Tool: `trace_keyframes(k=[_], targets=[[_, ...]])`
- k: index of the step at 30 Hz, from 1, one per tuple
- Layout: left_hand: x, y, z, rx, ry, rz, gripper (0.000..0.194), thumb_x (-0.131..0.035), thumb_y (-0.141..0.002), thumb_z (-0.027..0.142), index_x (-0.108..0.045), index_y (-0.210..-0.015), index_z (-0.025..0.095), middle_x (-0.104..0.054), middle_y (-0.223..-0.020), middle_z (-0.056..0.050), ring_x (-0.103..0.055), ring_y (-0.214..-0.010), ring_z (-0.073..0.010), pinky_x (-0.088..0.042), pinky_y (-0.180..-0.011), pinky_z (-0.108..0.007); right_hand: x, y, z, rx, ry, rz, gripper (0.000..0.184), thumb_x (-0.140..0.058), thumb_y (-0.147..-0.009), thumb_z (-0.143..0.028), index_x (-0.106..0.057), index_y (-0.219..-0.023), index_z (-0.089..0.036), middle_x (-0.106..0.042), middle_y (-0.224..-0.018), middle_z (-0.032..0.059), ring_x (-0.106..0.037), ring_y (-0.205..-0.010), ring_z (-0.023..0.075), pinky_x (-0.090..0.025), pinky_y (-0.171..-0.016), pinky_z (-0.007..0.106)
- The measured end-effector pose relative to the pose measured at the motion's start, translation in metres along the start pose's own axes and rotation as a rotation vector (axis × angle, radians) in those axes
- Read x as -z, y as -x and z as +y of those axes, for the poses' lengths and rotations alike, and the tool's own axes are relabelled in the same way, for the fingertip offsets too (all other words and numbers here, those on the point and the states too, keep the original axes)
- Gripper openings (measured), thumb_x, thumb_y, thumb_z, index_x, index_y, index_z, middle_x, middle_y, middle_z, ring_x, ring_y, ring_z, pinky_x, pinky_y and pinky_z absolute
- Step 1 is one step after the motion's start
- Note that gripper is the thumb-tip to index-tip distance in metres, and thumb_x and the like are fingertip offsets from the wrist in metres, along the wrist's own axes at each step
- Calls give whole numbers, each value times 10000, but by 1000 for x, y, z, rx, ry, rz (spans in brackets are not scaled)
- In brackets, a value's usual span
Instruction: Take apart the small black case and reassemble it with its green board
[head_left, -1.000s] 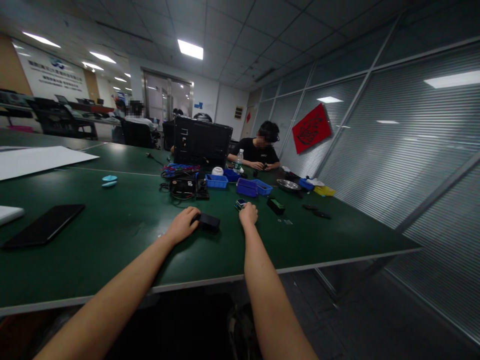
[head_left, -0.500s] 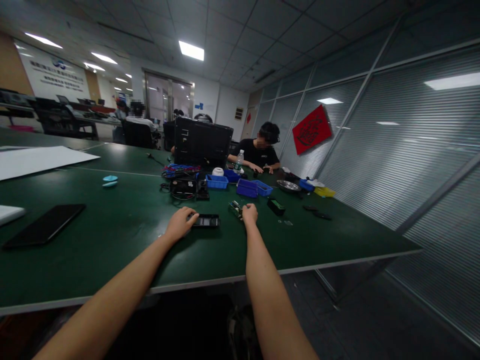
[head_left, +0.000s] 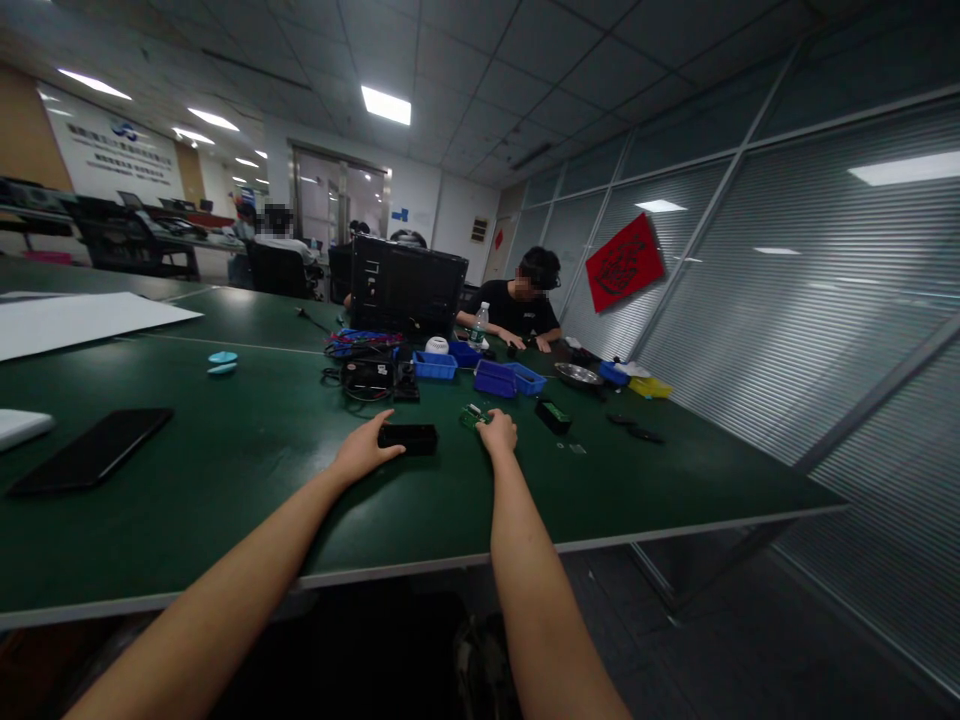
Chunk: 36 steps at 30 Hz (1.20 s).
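Observation:
My left hand (head_left: 365, 449) grips the left end of a black rectangular casing (head_left: 415, 438), thumb along the near side and fingers at the far side. The casing lies crosswise at the table's middle, its dark side facing me. To its right, my right hand (head_left: 498, 431) pinches a small green circuit board (head_left: 473, 416) by its right edge; the fingertips partly cover the board. The board is tilted just over the tabletop. Right of that hand sits a black box with a green top (head_left: 553, 414), and small clear pieces (head_left: 577, 449) lie nearer me.
Behind the hands stand blue bins (head_left: 495, 378), a black adapter with cables (head_left: 367, 375), a water bottle (head_left: 480, 326) and a monitor (head_left: 409, 285). A metal bowl (head_left: 578, 374) is at the right. A phone-like black slab (head_left: 94, 450) lies left. Across the table sits a co-worker (head_left: 521, 300).
The casing has turned over from its hollow side to a dark side, and my left thumb now spans its near edge. The circuit board has tilted in my right hand, showing more green.

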<state>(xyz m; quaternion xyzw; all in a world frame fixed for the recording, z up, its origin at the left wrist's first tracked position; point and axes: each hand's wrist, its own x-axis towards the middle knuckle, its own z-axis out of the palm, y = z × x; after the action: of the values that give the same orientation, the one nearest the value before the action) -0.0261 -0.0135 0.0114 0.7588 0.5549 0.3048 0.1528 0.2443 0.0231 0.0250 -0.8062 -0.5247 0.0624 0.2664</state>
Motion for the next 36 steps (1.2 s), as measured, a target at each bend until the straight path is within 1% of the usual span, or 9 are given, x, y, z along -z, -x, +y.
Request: trace_keyframes(k=[5,9,12,15,20,25,28,32,36], targets=[[-1,1,-1,3,-91,-31,745,-585,-673,449,-290,-1324,241,-603,-1048,-99,-585,-935,-233,-440,-776,-321,1,-6,3,-57,-167,-67,391,-402,-806,-464,-616,-973,-182,-622,-993,96,-574,-915,211,-417,-724,271],[-1,1,-2,-8,-107,-17,732,-578,-676,451,-296,-1319,244,-601,-1047,-91,-589,-921,-226,-438,-775,-316,4,-5,5,-105,-122,-8,423,-323,-843,-449,-636,-940,-181,-624,-982,118,-571,-917,235,-413,-733,304],[-1,1,-1,-2,-103,-16,727,-581,-674,443,-303,-1315,239,-601,-1040,-89,-584,-931,-229,-438,-777,-317,6,0,1,-38,-84,12,479,-373,-800,-536,-596,-1040,-188,-588,-1064,121,-534,-983,250,-404,-776,324],[0,1,0,1,-88,-1,712,-582,-676,429,-321,-1305,222,-594,-1067,-91,-573,-958,-231,-437,-787,-315,6,7,-5,5,11,-8,587,-524,-688,-574,-535,-1138,-196,-542,-1130,131,-488,-1036,293,-401,-791,355],[-1,0,-3,-6,-74,16,693,-585,-680,407,-347,-1287,172,-590,-1090,-105,-561,-987,-232,-436,-805,-312,7,10,-10,-2,166,-4,433,-576,-716,-352,-556,-1111,-177,-524,-1130,159,-484,-1037,295,-408,-782,364],[-5,-3,-8,-24,-57,22,627,-592,-680,401,-423,-1229,148,-586,-1111,-116,-550,-1012,-235,-429,-833,-317,10,-7,-14,21,220,-97,376,-621,-677,-239,-597,-1028,-106,-563,-1065,176,-523,-1001,271,-417,-773,319],[-5,-4,-9,-25,-49,28,594,-598,-679,395,-454,-1202,154,-585,-1120,-110,-548,-1018,-234,-426,-845,-318,6,-12,-18,39,197,-116,396,-657,-650,-264,-600,-1013,-114,-586,-1030,162,-541,-982,261,-428,-747,299],[-4,-4,-8,-33,-39,24,590,-598,-683,386,-458,-1203,145,-583,-1131,-111,-549,-1020,-230,-423,-849,-308,-5,-6,-15,22,116,-36,357,-641,-678,-312,-613,-980,-124,-590,-1041,160,-549,-978,243,-427,-755,290],[-4,-5,-4,-6,-48,5,609,-591,-689,400,-449,-1223,143,-580,-1141,-116,-551,-1017,-228,-420,-842,-295,-10,-3,-11,37,-137,1,405,-681,-620,-297,-623,-981,-123,-621,-989,139,-570,-928,243,-427,-764,302]])
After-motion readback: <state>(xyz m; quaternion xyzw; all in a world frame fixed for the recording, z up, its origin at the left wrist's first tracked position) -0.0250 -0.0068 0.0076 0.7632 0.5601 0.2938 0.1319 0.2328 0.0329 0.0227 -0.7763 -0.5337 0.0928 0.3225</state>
